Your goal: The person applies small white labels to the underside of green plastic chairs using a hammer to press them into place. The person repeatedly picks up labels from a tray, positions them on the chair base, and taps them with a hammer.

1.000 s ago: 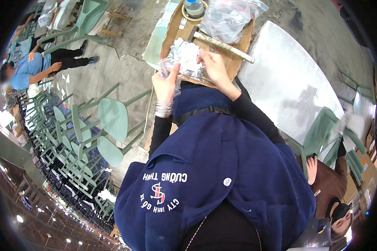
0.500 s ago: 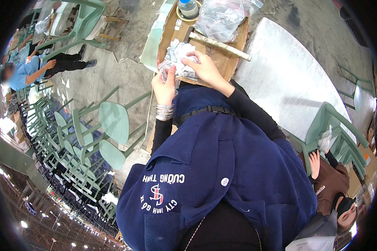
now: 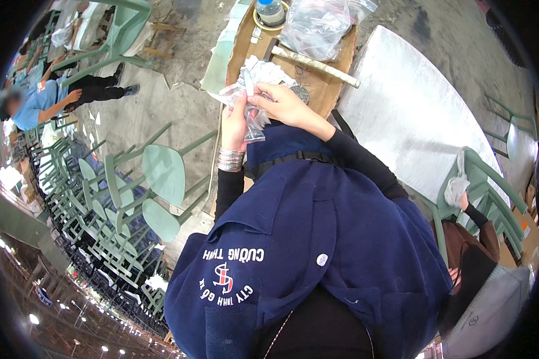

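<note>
Both my hands hold a clear crinkled plastic bag (image 3: 253, 90) with small pieces inside, just above the near end of a brown wooden board (image 3: 317, 90). My left hand (image 3: 235, 122), with silver bangles on the wrist, grips the bag's lower left side. My right hand (image 3: 284, 103) pinches it from the right, fingers curled over the top. My dark blue jacket fills the lower middle of the view.
On the board lie a pale stick (image 3: 314, 63), a larger clear bag (image 3: 317, 24) and a bottle on a round lid (image 3: 270, 11). A grey sheet (image 3: 413, 113) lies to the right. Stacked green chairs (image 3: 132, 179) stand left. One person sits far left (image 3: 39, 105), another works at right (image 3: 467, 239).
The bag and both hands have come closer to my body, off the board's middle. The view has shifted slightly; the person at right now reaches toward a green chair with a cloth.
</note>
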Tool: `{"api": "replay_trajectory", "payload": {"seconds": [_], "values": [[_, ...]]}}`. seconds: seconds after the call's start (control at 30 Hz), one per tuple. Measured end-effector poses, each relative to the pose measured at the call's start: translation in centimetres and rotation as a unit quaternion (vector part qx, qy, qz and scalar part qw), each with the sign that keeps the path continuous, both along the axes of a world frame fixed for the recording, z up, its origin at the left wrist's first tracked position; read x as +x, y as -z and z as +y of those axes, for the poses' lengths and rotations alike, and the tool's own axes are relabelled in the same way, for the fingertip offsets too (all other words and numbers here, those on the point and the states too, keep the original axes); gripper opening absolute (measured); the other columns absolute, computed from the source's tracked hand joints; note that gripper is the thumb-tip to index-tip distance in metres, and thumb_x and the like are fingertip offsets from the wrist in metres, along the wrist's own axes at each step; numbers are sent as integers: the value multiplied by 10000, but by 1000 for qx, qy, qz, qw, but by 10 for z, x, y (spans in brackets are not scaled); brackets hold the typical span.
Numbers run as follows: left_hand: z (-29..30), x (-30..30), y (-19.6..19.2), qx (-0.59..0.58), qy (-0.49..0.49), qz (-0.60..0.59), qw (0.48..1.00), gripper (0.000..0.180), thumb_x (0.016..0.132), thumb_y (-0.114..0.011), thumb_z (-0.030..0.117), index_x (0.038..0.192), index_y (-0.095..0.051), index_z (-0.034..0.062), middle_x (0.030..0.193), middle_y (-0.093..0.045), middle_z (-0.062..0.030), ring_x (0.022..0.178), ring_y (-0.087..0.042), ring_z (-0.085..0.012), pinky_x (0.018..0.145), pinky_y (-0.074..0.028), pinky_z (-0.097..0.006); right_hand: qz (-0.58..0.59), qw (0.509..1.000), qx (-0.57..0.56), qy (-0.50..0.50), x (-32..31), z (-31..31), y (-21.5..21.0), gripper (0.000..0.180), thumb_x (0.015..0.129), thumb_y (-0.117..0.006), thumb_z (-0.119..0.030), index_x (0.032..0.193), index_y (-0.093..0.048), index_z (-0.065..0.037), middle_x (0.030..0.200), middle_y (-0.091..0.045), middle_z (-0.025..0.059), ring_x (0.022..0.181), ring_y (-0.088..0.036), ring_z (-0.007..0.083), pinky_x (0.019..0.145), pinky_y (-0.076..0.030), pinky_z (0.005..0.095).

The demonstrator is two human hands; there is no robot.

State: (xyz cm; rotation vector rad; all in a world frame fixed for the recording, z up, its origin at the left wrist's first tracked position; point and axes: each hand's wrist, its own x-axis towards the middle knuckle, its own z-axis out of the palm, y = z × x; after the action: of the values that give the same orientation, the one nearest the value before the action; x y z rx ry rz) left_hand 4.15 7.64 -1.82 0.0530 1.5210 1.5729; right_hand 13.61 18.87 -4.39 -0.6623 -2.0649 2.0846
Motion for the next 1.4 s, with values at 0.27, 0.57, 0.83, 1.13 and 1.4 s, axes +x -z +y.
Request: {"api": "replay_trajectory", "payload": {"seconds": [0.27,0.57,0.83,1.13,1.4], "values": [[-9,-3,7,19,122,-111,986,346,974,-433,261,1180,-519,-4,781,-573,-30,644,-536,-75,543,-442,-213,-23,991,108,72,14,8,8,235,871,-506,-210,832,-513,21,785,-577,210,735,-594,306,658,-441,384],[-8,-3,0,24,286,-77,955,358,978,-444,286,1072,-580,-31,816,-646,-89,683,-600,-116,602,-474,-242,14,983,5,181,15,13,3,232,890,-573,-222,967,-538,-7,769,-617,128,669,-579,182,614,-447,332],[-11,7,5,35,280,4,959,275,968,-478,237,959,-606,-6,715,-583,-22,606,-500,-70,568,-399,-204,32,958,-249,142,16,19,-7,187,896,-597,-168,907,-639,14,621,-572,-19,503,-496,44,453,-380,197],[-17,10,3,37,200,59,977,266,955,-508,219,826,-606,8,640,-561,-1,532,-465,-47,494,-350,-190,-11,963,-262,59,8,-9,9,229,944,-518,-221,994,-611,-18,702,-585,-5,537,-518,68,481,-414,199],[-12,1,0,-3,209,81,975,303,950,-530,266,741,-535,47,639,-489,17,530,-422,-59,479,-319,-208,100,970,-123,184,2,11,7,205,907,-583,-200,927,-627,0,717,-577,-35,612,-480,34,545,-386,219]]}}
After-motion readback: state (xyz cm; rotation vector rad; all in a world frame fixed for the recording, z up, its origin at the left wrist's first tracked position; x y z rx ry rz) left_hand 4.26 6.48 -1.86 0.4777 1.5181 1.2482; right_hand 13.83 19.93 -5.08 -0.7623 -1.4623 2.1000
